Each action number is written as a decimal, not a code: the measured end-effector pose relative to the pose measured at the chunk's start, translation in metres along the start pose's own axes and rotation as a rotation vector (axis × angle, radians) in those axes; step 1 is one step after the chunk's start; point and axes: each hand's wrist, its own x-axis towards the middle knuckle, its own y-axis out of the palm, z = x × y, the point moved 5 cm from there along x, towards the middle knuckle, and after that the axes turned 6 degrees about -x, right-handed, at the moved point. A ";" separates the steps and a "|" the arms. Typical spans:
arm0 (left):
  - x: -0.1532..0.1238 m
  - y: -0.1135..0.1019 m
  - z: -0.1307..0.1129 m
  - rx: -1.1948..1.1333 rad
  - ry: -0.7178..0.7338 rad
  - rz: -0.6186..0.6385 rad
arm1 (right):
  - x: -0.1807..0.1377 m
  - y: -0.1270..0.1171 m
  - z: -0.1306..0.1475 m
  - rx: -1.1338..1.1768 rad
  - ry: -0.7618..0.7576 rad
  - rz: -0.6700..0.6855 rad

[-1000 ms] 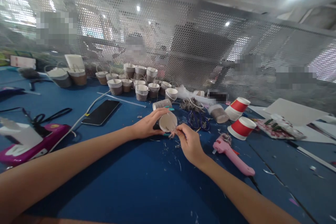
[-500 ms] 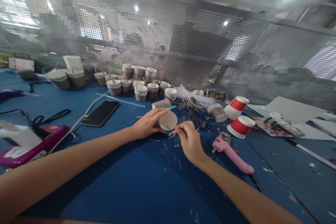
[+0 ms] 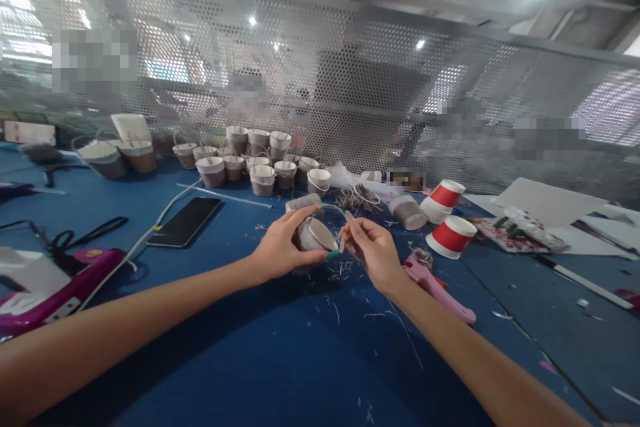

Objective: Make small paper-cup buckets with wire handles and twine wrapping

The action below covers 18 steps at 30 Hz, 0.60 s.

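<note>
1. Left hand (image 3: 283, 243) has the wrapped cup (image 3: 316, 235) firmly in its grip, fingers over the top, thumb along the near side, holding it tilted just above or on the blue table (image 3: 280, 360); I can't tell which.

2. Across from it, the right hand (image 3: 375, 250) is closed in a pinch, seemingly on one end of a thin strip (image 3: 333, 206).

3. And there's the change! Half a second ago those right fingers were low at the rim, with the mouth turned toward us; now they're higher, the cup has rolled over to show more of its side, and the strip arches clear between the hands. That suggests handle-fitting under way, with no sign yet that the far end is fixed.

4. Just behind, a second wrapped cup (image 3: 303, 202) lies on its side; scraps (image 3: 340, 271) litter the near side.

5. Right of the action, the forearm now covers the tip of the pink glue gun (image 3: 443, 293), with red-and-white cups (image 3: 451, 237) beyond.

6. Farther back, handled buckets (image 3: 263, 180) crowd together, and a phone (image 3: 185, 221) lies flat to the left.
</note>
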 end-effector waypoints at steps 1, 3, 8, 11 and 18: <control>0.000 -0.001 0.001 -0.021 -0.007 -0.013 | 0.000 0.001 0.000 0.026 -0.002 0.029; 0.001 -0.002 0.003 -0.076 -0.034 -0.030 | 0.000 0.004 0.001 0.057 -0.003 0.081; 0.000 -0.002 0.002 -0.112 -0.041 -0.050 | 0.000 0.003 -0.002 0.000 0.033 0.081; -0.001 -0.001 0.003 -0.076 -0.024 -0.054 | 0.000 0.001 -0.004 0.033 0.055 0.033; -0.004 0.001 0.003 -0.021 0.007 -0.050 | 0.000 0.001 -0.004 0.137 0.117 -0.009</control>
